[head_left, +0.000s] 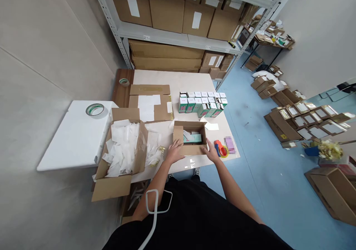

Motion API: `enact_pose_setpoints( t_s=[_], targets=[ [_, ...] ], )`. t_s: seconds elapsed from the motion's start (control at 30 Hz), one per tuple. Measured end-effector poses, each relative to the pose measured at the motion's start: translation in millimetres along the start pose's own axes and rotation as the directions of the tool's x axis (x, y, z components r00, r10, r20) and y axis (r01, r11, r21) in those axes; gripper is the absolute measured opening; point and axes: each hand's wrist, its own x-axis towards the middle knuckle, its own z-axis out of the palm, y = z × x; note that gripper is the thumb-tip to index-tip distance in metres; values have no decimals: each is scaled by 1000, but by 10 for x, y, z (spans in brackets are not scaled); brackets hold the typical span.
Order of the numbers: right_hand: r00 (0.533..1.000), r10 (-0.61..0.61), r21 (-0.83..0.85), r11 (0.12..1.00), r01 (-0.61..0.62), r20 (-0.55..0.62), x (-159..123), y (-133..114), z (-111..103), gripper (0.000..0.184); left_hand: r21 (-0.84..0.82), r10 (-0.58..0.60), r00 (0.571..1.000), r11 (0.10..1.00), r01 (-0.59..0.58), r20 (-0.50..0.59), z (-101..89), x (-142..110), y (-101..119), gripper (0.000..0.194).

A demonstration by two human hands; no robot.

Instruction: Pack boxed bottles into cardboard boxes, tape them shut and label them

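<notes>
Matt brown cardboard forms the small carton (191,150) at centre frame, set on a smooth, pale tabletop (167,77) that gleams along its near edge. Crumpled, papery white scraps (124,146) fill a larger matt cardboard box (111,187) at left, near a smooth white panel (72,142). Painted metal shelving (178,35) spans the top, wood grain marks a brown board (120,90) at upper left, and matt black cloth makes the top (194,216) at lower centre.
</notes>
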Motion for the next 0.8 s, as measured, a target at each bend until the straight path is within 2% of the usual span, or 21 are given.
enact_pose_setpoints(
  t_s=[0.07,0.13,0.23,0.33,0.43,0.53,0.63,0.7,0.73,0.8],
  targets=[
    [990,-68,60,996,61,124,-18,9,90,78,-22,-23,1000,999,23,14,-22,9,9,84],
    [980,-99,65,994,89,174,-30,42,117,85,-59,-40,999,997,42,33,-53,13,9,85],
    [966,-118,65,992,106,230,-10,119,38,96,-166,-60,996,984,71,68,-110,13,-19,85],
    [955,-134,150,984,97,264,84,158,-78,85,-343,-118,991,930,133,65,-170,38,-58,84],
    [983,-74,230,973,34,169,243,110,-114,62,-523,-243,970,824,219,22,-210,122,-45,84],
    [997,69,169,983,-75,38,397,30,-55,55,-626,-401,912,733,265,-84,-192,238,29,86],
    [982,163,50,986,-158,-98,472,11,57,53,-584,-501,805,773,250,-319,-113,300,100,80],
    [966,198,17,980,-198,-166,482,42,137,57,-496,-501,740,828,260,-449,-65,299,120,77],
    [959,217,18,976,-217,-183,484,62,172,60,-445,-488,729,851,278,-479,-57,295,124,78],
    [952,246,30,969,-245,-182,493,97,222,70,-337,-446,756,889,310,-480,-95,312,133,82]
  ],
)
